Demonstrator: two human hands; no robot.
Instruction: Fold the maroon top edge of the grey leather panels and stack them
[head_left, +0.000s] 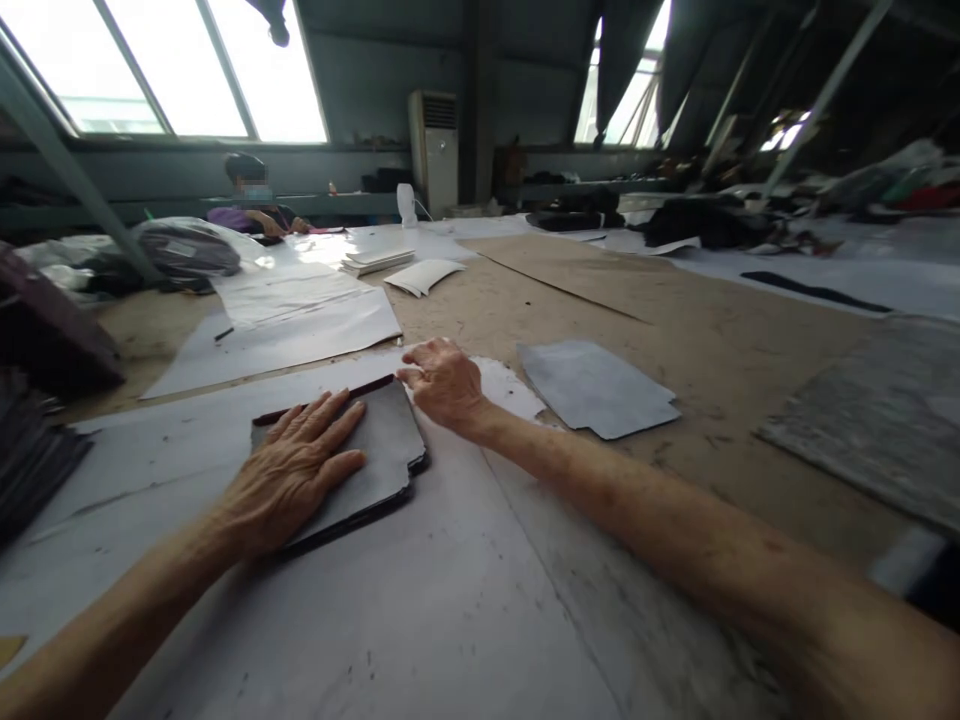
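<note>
My left hand (311, 475) lies flat, fingers spread, on a grey panel (379, 440) with a dark border. The panel rests on white paper, and its right side has a small notch. Along its far side runs a dark reddish strip (375, 383), partly covered by my left fingers. My right hand (446, 385) is at the panel's far right corner, its fingers curled and drawn together. What lies between those fingertips, if anything, is too small to make out. A second grey panel (600, 388), without a dark border, lies to the right of my right hand.
A dark stack (34, 450) stands at the left. Paper sheets (315, 320) and white card pieces (424, 275) lie farther back. A rough grey slab (877, 410) is on the right. Across the table sits another person (251, 200); a slanted post (82, 150) rises at the left.
</note>
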